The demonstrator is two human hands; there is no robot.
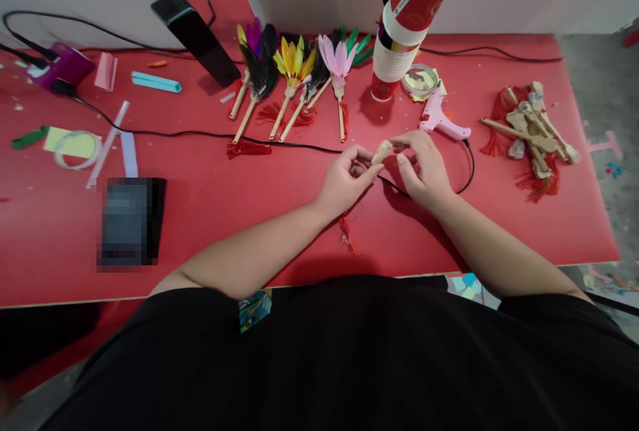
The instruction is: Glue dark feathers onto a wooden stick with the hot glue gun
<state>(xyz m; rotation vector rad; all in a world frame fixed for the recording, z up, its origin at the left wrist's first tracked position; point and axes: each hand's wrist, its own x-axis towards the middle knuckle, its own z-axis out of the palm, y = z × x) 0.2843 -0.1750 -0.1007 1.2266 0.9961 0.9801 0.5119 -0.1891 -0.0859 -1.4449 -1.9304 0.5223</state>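
Observation:
My left hand (349, 178) is closed, pinching a pale wooden fan handle (382, 152) by its wider end, between thumb and fingers. Most of the handle is hidden by that hand. A red tassel (346, 233) hangs out below the left wrist. My right hand (422, 168) is just right of the wider end, thumb and forefinger apart and curved toward it. Whether a right fingertip touches the handle, I cannot tell. Beyond my hands lie several small feather fans, among them a pink one (338, 58) and a yellow one (290, 65).
A pink glue gun (442, 116) lies beside a tape roll (420, 80). Stacked paper cups (397, 62) stand at the back. Tasselled handles (536, 132) are piled at right. A black cable (200, 133) crosses the red table. At left are a phone (197, 38) and a dark, blurred device (130, 221).

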